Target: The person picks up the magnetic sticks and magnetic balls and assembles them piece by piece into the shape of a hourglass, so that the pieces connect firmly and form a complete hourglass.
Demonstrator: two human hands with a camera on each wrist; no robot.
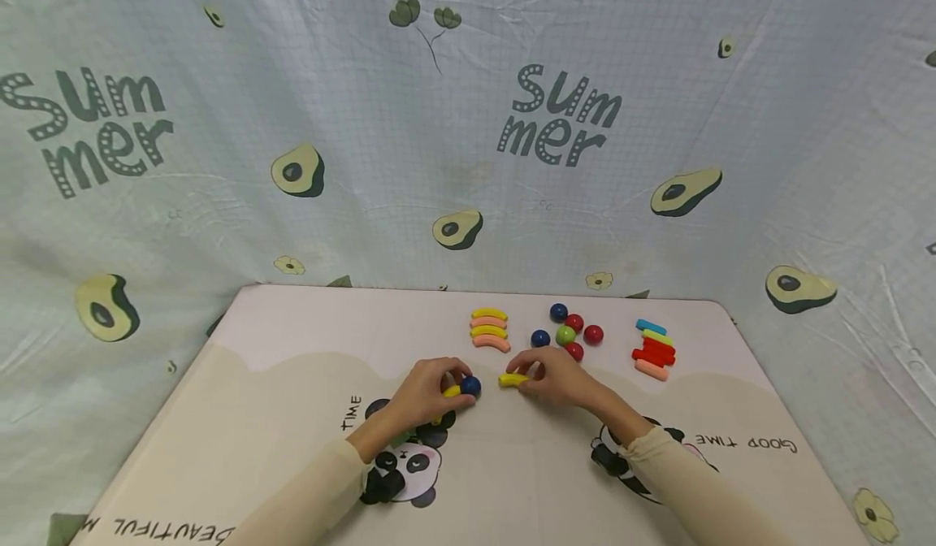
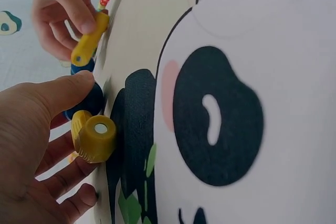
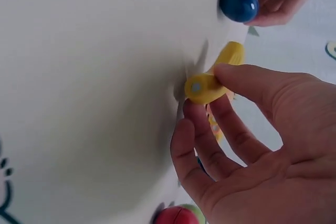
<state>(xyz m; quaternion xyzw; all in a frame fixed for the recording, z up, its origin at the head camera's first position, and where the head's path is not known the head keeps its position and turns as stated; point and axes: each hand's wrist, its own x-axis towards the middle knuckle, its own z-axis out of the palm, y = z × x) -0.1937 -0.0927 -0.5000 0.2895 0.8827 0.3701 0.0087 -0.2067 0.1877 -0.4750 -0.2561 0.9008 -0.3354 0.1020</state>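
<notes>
The printed surface (image 1: 526, 465) is spread beneath. By the left grip (image 1: 424, 385) a blue ball (image 1: 471, 386) is pinched, with a yellow piece (image 1: 452, 391) held against it; by the right grip (image 1: 559, 377) a second yellow piece (image 1: 513, 380) is pinched, apart from the ball. If the ball's round side is pressed unevenly, it could be squeezed loose and the pairing lost.
</notes>
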